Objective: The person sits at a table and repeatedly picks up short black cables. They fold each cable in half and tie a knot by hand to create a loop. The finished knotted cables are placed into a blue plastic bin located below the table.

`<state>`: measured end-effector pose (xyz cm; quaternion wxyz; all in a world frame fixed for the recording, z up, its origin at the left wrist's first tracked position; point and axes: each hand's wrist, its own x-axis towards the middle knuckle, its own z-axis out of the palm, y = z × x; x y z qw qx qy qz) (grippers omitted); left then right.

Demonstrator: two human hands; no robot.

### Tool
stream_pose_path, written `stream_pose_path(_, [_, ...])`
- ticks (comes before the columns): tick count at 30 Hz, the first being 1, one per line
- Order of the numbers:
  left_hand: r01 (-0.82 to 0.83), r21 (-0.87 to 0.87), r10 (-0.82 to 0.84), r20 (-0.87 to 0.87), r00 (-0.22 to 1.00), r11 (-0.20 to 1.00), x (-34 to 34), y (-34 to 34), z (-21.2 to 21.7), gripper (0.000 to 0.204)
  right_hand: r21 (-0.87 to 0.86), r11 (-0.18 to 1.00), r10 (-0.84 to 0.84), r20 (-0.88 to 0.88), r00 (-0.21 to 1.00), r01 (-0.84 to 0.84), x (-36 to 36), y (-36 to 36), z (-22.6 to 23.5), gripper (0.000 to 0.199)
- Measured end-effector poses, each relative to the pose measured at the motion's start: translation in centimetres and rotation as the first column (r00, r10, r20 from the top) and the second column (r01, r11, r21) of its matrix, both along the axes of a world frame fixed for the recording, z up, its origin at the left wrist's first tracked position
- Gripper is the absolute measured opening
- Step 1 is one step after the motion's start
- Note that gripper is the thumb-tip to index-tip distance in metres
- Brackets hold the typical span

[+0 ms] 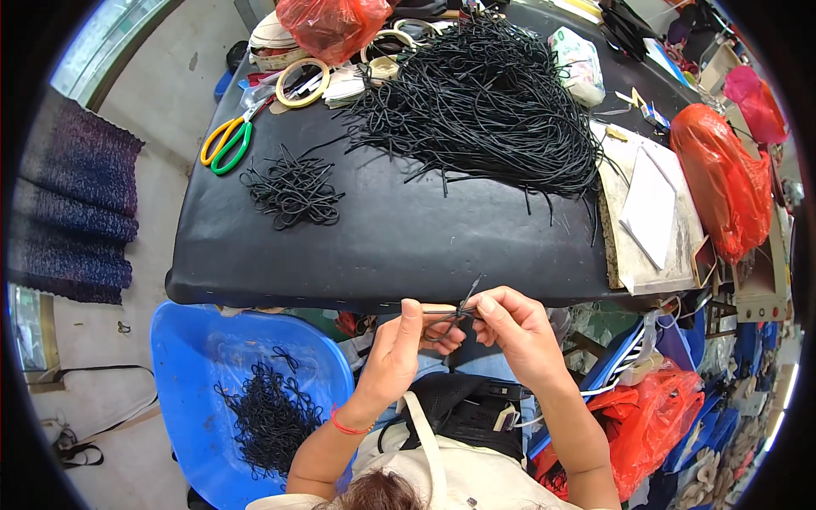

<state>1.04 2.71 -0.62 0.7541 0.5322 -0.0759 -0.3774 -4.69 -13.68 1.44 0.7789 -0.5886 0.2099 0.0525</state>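
Thin black looped cord (pixel 460 314), held two-handed

The cord's held just past the near edge of the black-covered desk (pixel 425 246), pinched by the right hand (pixel 518 330), thumb and fingers nearly closed. The left hand (pixel 401 342) is loosely curled at it, exact grip kinda hidden. A big black cord heap (pixel 484 110) is piled toward the far edge.

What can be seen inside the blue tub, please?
Inside the tub lies a heap of looped black cords. Whatever is beneath the heap is hidden, and the left forearm covers part of the tub's right side.
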Motion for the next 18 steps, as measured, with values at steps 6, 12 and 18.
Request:
stream_pose_path(6, [-0.089,0.056,0.085,0.065,0.994,0.995,-0.1,-0.6,0.2,0.041,0.031,0.999,-0.028,0.010,1.000,0.027,-0.1,0.4,-0.3,0.039])
stream_pose_path(12, [-0.189,0.075,0.175,0.154,0.972,0.979,1.2,-0.5,0.2,0.020,-0.136,0.988,0.071,0.024,0.997,-0.067,0.9,0.0,0.1,0.034])
stream_pose_path(18, [-0.367,0.158,0.288,0.372,0.882,0.917,5.2,1.0,1.4,0.013,-0.778,0.589,0.149,0.372,0.916,0.220,4.8,-2.9,-0.6,0.016])
